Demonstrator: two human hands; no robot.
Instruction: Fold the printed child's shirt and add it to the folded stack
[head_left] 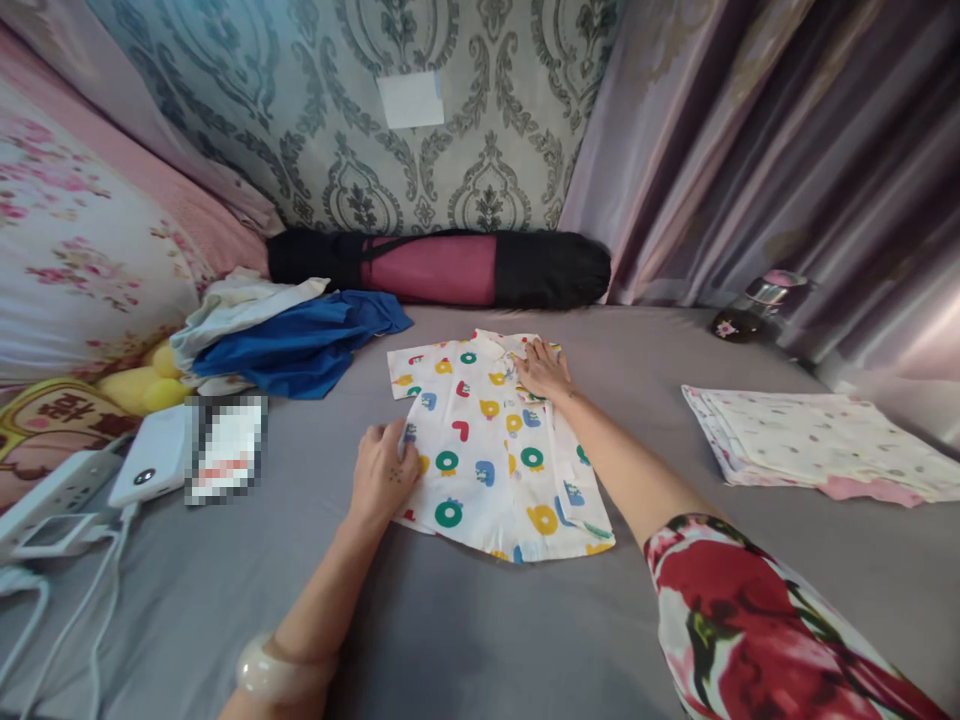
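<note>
A small short-sleeved white shirt (469,465) printed with colourful letters and figures lies spread on the grey bed sheet, collar away from me. Its right side is folded inward, with that sleeve lying over the front. My right hand (544,370) rests flat on the folded sleeve near the collar, fingers stretched out. At the shirt's left side edge, below the left sleeve, my left hand (384,470) has its fingers curled and the thumb close to them, on the fabric. The fingertips of that hand are partly hidden.
Blue and pale clothes (292,340) lie heaped at the back left. Folded white patterned cloths (817,440) lie at the right, a dark glass pot (750,310) behind them. A black and pink roll bag (442,268) lines the wall. A power strip (56,500) and white power bank (154,455) sit left.
</note>
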